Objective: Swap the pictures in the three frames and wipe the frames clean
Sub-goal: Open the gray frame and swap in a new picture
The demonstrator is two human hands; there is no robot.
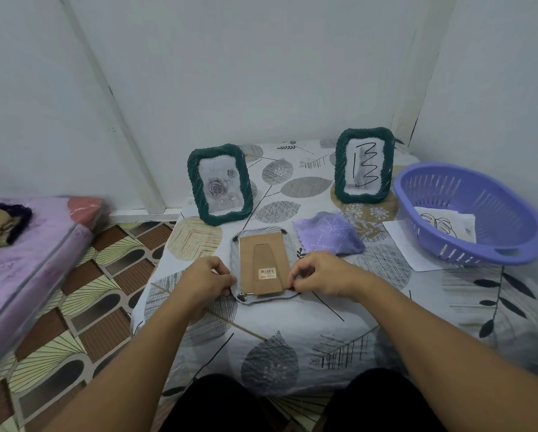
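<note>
A picture frame [261, 263] lies face down on the table, its brown cardboard back and folded stand facing up. My left hand [207, 280] grips its left edge with curled fingers. My right hand [319, 275] pinches the right edge near the lower corner. Two dark green frames stand upright behind: the left frame [219, 183] shows a rose picture, the right frame [364, 166] shows a black zigzag drawing. A lilac cloth [328, 232] lies crumpled just behind my right hand.
A purple plastic basket [467, 213] at the right holds a sheet with a leaf drawing [442, 224] and sits on a white paper [402, 241]. The table wears a leaf-print cover [292, 332]. A pink mattress [27, 260] lies on the floor at left.
</note>
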